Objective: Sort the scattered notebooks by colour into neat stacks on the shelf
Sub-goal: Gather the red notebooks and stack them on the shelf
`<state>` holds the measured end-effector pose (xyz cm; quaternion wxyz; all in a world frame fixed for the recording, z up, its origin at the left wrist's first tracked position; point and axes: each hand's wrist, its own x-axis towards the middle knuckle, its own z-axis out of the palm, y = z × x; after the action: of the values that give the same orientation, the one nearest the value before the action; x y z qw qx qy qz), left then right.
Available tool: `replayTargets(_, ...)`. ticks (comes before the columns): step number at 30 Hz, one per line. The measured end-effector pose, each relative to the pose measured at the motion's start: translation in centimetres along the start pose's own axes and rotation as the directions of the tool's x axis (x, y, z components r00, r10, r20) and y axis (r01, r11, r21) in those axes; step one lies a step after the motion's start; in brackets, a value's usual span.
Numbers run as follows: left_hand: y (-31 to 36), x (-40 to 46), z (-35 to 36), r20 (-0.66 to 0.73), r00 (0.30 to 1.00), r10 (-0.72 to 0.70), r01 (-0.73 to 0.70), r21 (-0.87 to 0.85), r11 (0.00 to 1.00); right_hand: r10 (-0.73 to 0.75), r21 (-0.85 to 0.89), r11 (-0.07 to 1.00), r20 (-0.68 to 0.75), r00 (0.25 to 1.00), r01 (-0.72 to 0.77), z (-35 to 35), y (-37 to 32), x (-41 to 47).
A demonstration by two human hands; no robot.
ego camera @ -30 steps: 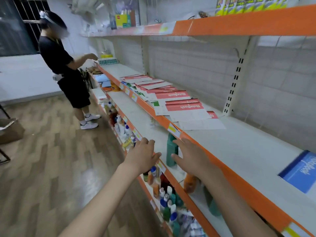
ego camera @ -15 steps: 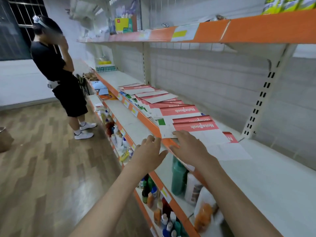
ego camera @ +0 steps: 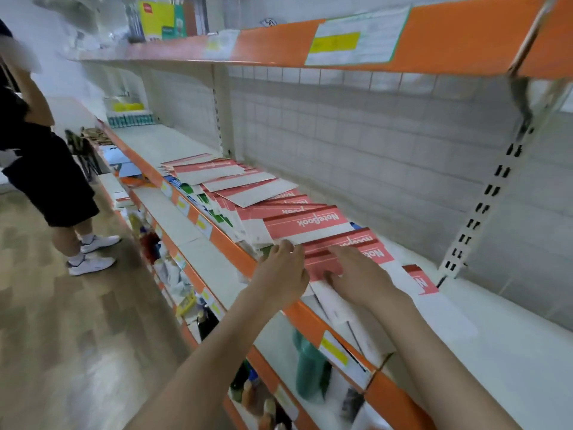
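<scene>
A person's two bare arms reach forward from the bottom of the view toward a long white shelf [ego camera: 511,352] with an orange front edge. A row of red-and-white notebooks [ego camera: 307,223] lies scattered and overlapping along this shelf, some fanned at angles, most printed with the word "Notebook" seen upside down. A few green and blue covers [ego camera: 214,212] peek out along the front edge beneath the red ones.

The left hand [ego camera: 280,274] rests at the shelf's front edge, its fingers curled over the near corner of the notebook pile, gripping it. The right hand [ego camera: 361,276] lies palm down on the nearest red notebook [ego camera: 322,265], fingers spread and bent against its cover, pressing it. One more red notebook [ego camera: 420,279] sits apart to the right, partly under a white sheet.

An upper shelf [ego camera: 449,38] with an orange edge and a yellow label runs overhead. Below, a lower shelf holds bottles, among them a green bottle [ego camera: 308,364]. The wall behind is pale tile. At the far left another person [ego camera: 46,169] in black clothes and white shoes stands on a wood-patterned floor [ego camera: 62,336].
</scene>
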<state>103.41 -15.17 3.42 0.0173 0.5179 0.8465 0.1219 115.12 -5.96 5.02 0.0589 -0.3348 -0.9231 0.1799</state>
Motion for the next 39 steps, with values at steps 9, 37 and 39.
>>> replayTargets(9,-1.8,8.3,-0.3,0.088,0.967,0.237,-0.240,0.021,0.971,0.343,-0.044,0.936,-0.103,0.934,-0.349,-0.3,0.3,4.3)
replayTargets(37,-3.4,16.2,2.4,0.132,0.783,0.608,-0.601,-0.095,0.794,0.795,-0.130,0.526,-0.277,0.540,-0.840,3.4,-3.1,10.0)
replayTargets(39,-3.2,16.1,2.4,0.143,0.788,0.599,-0.591,-0.094,0.801,0.804,-0.075,0.525,-0.281,0.523,-0.848,3.4,-3.0,10.0)
